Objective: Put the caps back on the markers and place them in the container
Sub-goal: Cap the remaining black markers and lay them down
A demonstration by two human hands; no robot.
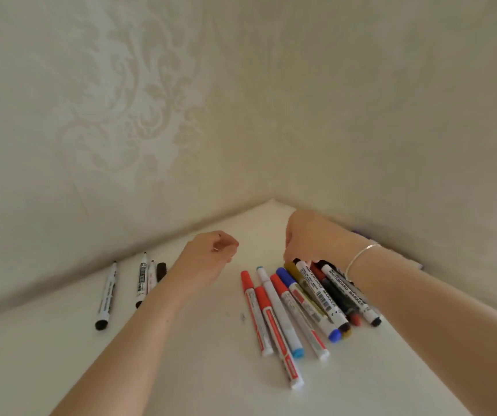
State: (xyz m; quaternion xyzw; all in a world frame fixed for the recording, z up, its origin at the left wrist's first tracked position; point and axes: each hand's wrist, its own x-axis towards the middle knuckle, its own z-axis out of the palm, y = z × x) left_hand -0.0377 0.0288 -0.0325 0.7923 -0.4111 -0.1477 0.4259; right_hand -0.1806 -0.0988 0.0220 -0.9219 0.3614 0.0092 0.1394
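We see both hands reaching out over a white table (181,370) that sits in a corner of pale patterned walls (121,115). Our left hand (211,253) hovers above the table with its fingers curled in; we cannot tell whether anything is pinched inside them. Our right hand (313,238), a thin bracelet (359,258) on its wrist, reaches down to the far end of a heap of markers (298,307), its fingertips at the tops of the nearest ones; whether they actually pinch one is hidden by the hand itself. That heap lies just below and beside the right hand, fanned toward us: capped red, blue, yellow and black markers, touching and overlapping. To the left of the left hand, well apart from the heap, lie uncapped black markers (140,279) with bare tips pointing toward the wall, one more black marker (106,297) farther left, and a loose dark cap (161,271) just beside the left wrist.
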